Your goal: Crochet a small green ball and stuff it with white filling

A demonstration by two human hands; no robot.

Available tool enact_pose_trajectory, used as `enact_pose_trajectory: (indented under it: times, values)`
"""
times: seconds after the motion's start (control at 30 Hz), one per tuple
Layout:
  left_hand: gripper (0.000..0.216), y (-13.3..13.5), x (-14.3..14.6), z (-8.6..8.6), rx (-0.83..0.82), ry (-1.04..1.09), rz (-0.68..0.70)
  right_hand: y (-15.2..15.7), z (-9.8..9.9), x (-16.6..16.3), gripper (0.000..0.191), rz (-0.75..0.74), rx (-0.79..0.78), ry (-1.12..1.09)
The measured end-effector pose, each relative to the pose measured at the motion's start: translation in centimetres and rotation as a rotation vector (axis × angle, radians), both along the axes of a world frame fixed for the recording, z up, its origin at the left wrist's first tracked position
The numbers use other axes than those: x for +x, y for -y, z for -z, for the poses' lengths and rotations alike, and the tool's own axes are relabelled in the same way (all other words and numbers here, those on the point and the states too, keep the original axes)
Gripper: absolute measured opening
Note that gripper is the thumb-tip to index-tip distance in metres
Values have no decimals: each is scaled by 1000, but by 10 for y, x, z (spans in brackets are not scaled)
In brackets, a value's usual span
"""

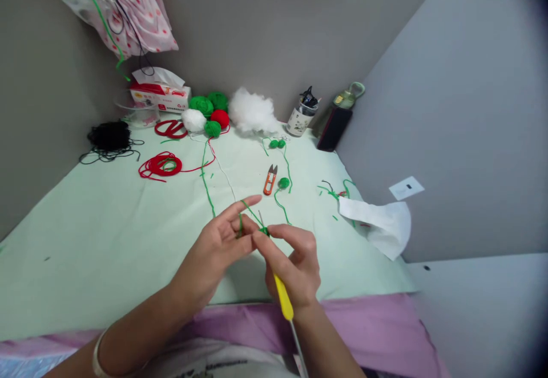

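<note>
So from my end, the tiny green yarn piece [264, 230] is up between both hands over the counter [107, 241]: left hand [218, 246] fingers pinched on it, right hand [297, 258] clamped around the yellow-handled hook [283, 297]. Looks barely started to me, though three small green balls [283, 183] already lie beyond, tails trailing. Orange snips [269, 181] and white stuffing [252, 111] sit farther out, nothing blocking.

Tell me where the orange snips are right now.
In the head view, the orange snips lie near the middle of the pale green table cover, just left of a small green ball and a little beyond the left hand.
</note>
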State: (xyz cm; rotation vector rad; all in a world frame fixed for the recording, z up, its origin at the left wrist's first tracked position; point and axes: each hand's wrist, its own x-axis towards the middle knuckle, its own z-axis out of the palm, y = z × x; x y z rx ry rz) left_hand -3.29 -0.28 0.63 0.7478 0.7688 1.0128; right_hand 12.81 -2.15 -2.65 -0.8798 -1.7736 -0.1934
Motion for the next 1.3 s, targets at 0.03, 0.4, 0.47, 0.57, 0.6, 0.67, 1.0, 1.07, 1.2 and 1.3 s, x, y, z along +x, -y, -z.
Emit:
enact_pose_trajectory:
  times: [0.03, 0.4, 0.47, 0.57, 0.6, 0.67, 1.0, 1.07, 1.2, 1.3]
  values:
    - [58, -1, -1, 0, -59, 61, 42, 1, -2, 0, 34, -28, -45, -56]
    - [36, -1, 1, -1, 16, 65, 42, -9, -17, -6, 18, -333, -514, -706]
    - [38, 0, 3, 1, 50, 21, 1, -6, -13, -6, 21, -285, -489, -636]
    - [43, 0, 4, 3, 48, 26, -30, -2, -8, -4, 32, -174, -339, -347]
    - [42, -1, 4, 3, 21, 56, -14, -1, -7, -3, 38, -139, -276, -241]
    - [39, -3, 3, 4, -55, 134, 51, 0, -7, -1, 45, -110, -201, -143]
    - [27, -2, 2, 0, 15, 42, 25, -12, -14, -4, 16, -385, -559, -787]
    - [24, -1, 3, 1, 44, 4, 19, -13, -12, -5, 15, -378, -576, -785]
    - [22, -2, -1, 1, 51, -76, 1, -15, -13, -3, 15, -459, -667, -910]
    - [24, -2, -3, 0, 57, -79, 10, -17, -17, -3, 17, -507, -719, -999]
